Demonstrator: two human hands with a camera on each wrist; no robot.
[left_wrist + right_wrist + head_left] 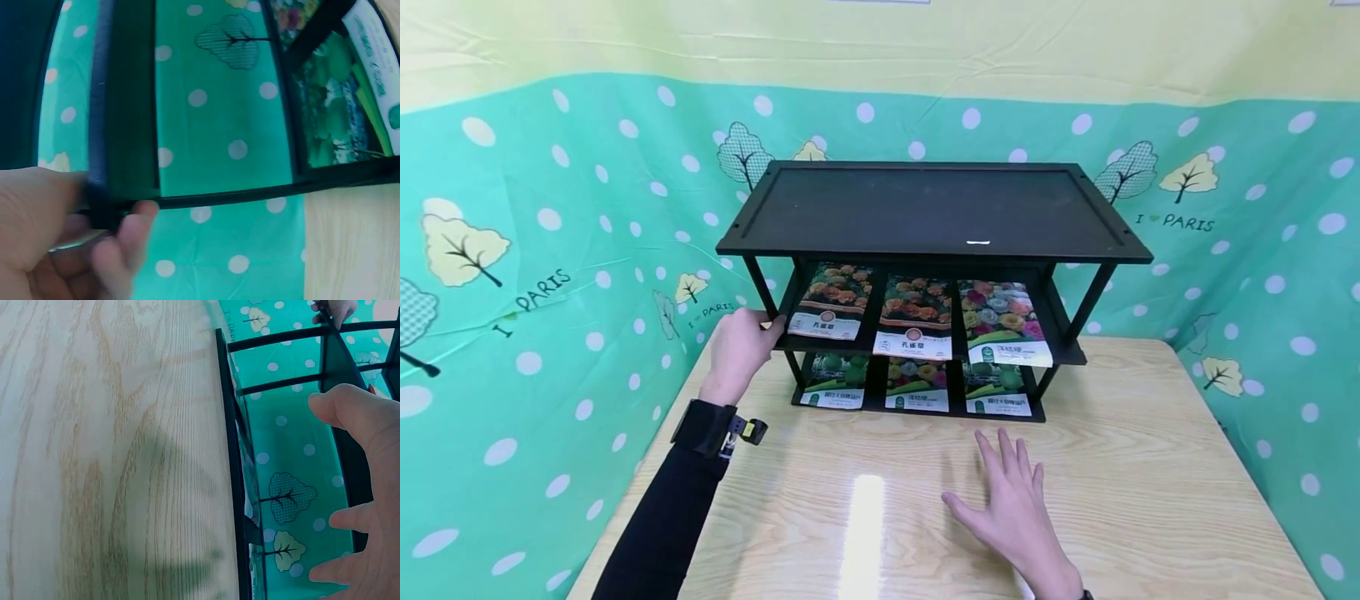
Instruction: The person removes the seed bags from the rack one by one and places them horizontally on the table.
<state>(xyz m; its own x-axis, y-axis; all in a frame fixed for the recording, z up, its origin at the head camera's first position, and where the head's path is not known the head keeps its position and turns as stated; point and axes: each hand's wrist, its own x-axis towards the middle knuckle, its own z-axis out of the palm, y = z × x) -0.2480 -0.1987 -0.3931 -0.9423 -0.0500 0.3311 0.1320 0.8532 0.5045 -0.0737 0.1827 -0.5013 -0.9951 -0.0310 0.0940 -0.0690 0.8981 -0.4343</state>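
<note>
A black three-tier rack (925, 208) stands on the wooden table. My left hand (741, 350) grips the left front corner of its middle shelf (786, 342); the left wrist view shows thumb and fingers around the shelf edge. Three flower seed packets lie on that shelf: two with orange flowers (831, 296) (915, 308) and one with mixed colours (1003, 317). Below, two packets with green round plants (835, 375) (996, 387) flank a mixed-flower packet (917, 383). My right hand (1011, 508) is held above the table before the rack, fingers spread, holding nothing.
The rack's bare top panel (917, 204) bears a small white mark (977, 242). A green dotted cloth (550, 333) hangs behind and on both sides. Light wood tabletop (1150, 467) extends around the rack, with a bright reflection in front.
</note>
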